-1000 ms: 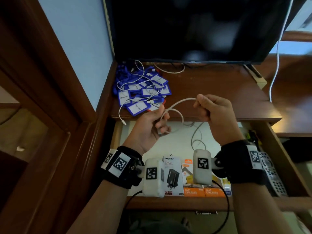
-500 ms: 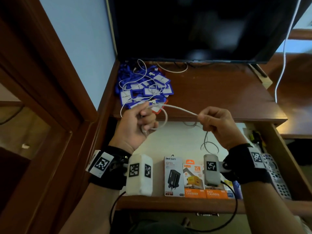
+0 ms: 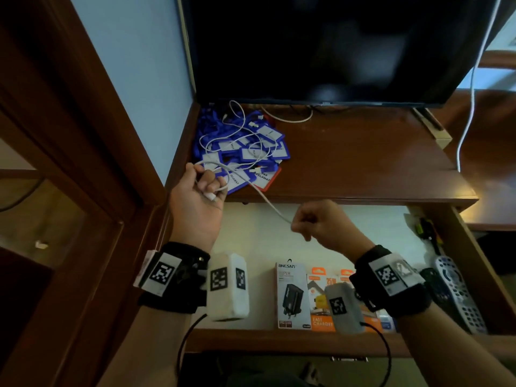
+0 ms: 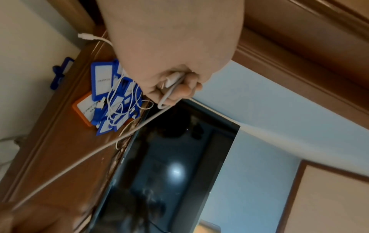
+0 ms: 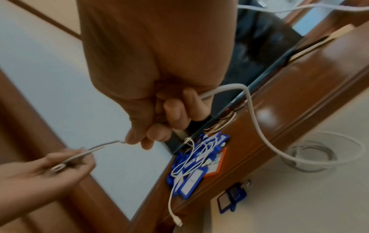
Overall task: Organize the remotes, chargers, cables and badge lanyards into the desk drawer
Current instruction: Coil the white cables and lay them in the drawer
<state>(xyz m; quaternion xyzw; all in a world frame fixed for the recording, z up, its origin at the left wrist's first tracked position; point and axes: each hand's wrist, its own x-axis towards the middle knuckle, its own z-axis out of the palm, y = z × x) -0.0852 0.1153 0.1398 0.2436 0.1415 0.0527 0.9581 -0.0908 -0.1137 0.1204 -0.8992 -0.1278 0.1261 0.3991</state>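
Note:
Both hands hold one white cable above the open drawer. My left hand grips a small loop of it together with its plug end, near the desk's front left corner; the left wrist view shows the left hand closed on the plug. Lower and to the right, my right hand pinches the cable, which runs taut between the hands. In the right wrist view the cable trails from the right hand down to coils on the drawer floor. Blue badge holders tangled with other white cables lie on the desk.
Charger boxes stand along the drawer's front edge and remotes lie at its right side. A blue badge holder lies in the drawer. A dark TV stands at the back of the wooden desk top.
The hands have drawn apart: the left went left and up toward the badge pile, the right dropped lower over the drawer. The cable between them went from a slack arc to taut.

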